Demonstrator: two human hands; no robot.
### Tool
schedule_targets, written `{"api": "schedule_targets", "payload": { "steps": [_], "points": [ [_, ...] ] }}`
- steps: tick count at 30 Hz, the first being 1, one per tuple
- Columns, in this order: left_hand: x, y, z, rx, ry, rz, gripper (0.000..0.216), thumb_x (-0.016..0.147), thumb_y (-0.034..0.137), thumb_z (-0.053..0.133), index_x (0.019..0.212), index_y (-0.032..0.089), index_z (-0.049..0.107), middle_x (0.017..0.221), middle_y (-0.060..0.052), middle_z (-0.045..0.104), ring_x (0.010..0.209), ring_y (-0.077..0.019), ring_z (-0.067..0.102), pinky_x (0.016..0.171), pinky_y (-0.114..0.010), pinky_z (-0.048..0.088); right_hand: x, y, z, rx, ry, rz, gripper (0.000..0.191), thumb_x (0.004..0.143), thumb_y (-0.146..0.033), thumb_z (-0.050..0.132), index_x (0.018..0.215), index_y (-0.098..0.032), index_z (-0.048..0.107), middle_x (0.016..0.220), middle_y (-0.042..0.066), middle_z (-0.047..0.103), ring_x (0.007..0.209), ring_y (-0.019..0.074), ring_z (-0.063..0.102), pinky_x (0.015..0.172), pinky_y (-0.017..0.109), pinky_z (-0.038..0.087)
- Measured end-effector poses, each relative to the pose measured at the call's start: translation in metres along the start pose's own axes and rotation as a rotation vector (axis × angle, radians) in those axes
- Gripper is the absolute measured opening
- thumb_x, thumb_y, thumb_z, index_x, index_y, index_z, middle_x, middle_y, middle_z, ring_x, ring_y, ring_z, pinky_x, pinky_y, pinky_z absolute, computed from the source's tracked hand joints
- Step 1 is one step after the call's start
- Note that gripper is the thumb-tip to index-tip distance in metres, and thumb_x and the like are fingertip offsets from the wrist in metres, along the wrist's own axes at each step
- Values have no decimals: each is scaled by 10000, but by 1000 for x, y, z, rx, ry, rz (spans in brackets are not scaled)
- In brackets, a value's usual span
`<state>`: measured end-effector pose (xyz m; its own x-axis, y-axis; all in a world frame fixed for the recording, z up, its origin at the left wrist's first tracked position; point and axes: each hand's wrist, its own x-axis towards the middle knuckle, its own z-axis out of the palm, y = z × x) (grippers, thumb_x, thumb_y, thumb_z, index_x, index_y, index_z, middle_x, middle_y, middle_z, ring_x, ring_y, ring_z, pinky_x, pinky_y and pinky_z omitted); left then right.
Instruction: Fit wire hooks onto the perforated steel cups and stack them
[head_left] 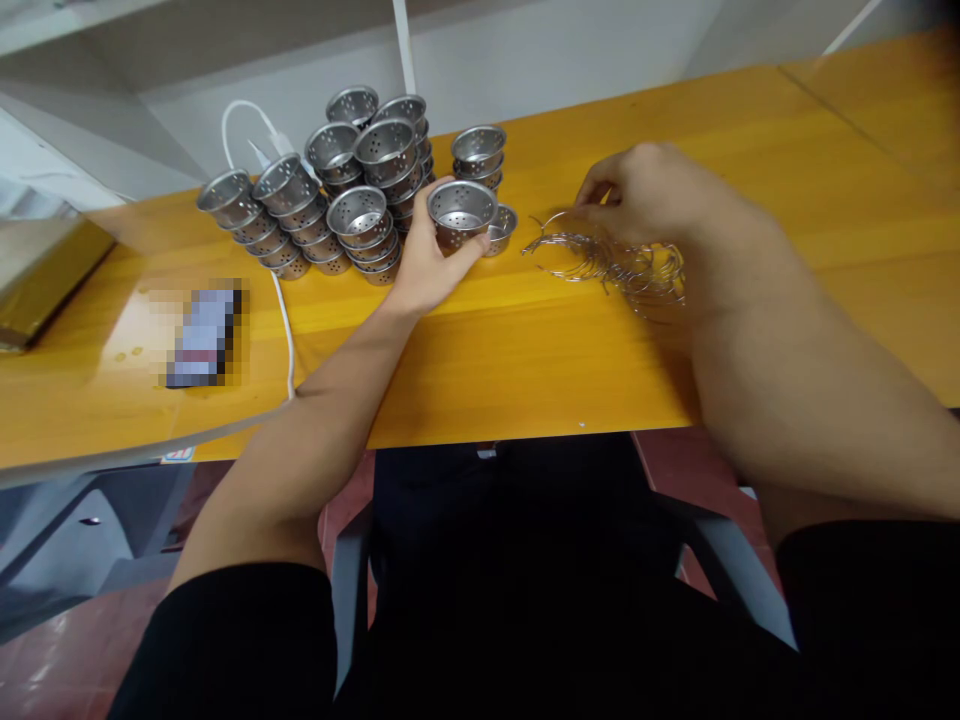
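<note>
Clasping a perforated metal cup (461,212) in the left hand (424,265), thumb pressing the near wall, fingers wrapping round the far side, open mouth facing up. Holding it low over the yellow table (525,350), near the table's middle; whether the base is touching the wood cannot be told. Pinching a wire ring (551,222) with the right hand (652,195), fingertips closing on it at the ten o'clock edge of the pile of wire rings (637,272), forearm crossing over the pile's five o'clock side.

Lying at three o'clock of the held cup, well apart from it: that tangled pile. Sitting just beside the cup, also at three o'clock and partly hidden behind it: a loose cup (504,225). Standing at twelve o'clock: a short stack of cups (478,152). Crowding from nine to eleven o'clock: several leaning stacks of cups (352,190), nested and tilting toward seven o'clock, the nearest one touching the left thumb's side.

Trailing down the table at eight o'clock of the cup: a white cable (287,330). Lying beyond the cable, farther toward eight o'clock: a flat object (202,335), blurred out. Sitting at the table's nine o'clock end: a gold-coloured box (45,275).
</note>
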<state>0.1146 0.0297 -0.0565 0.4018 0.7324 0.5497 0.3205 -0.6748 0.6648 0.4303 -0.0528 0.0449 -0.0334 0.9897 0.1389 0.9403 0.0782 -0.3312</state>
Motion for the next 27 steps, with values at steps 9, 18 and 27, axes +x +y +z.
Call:
{"api": "schedule_targets", "payload": {
  "steps": [9,18,27],
  "points": [
    [0,3,4,130,-50,79,1015,1191,764,730,1944,393,158,1818,-159,616,1720,-333,686,1494,-512,542,7,-3,21,471,244,-36,325,1061,-537,875,1245,-278,807,1176,146,872,950,374,898,898,538,739],
    [-6,16,-2,105,6,122,868,1133,806,812,1778,349,454,1703,-140,687,1609,-325,747,1477,-527,558,4,-38,39,696,272,-90,623,853,-787,889,1129,-330,568,851,36,717,691,312,753,732,526,669],
    [-7,11,-5,61,-32,75,868,1073,742,937,1704,308,528,1629,-145,741,1534,-347,768,1432,-571,598,6,-41,52,622,297,-103,560,1030,-863,820,1172,-333,705,890,61,742,809,324,743,888,536,705]
  ]
}}
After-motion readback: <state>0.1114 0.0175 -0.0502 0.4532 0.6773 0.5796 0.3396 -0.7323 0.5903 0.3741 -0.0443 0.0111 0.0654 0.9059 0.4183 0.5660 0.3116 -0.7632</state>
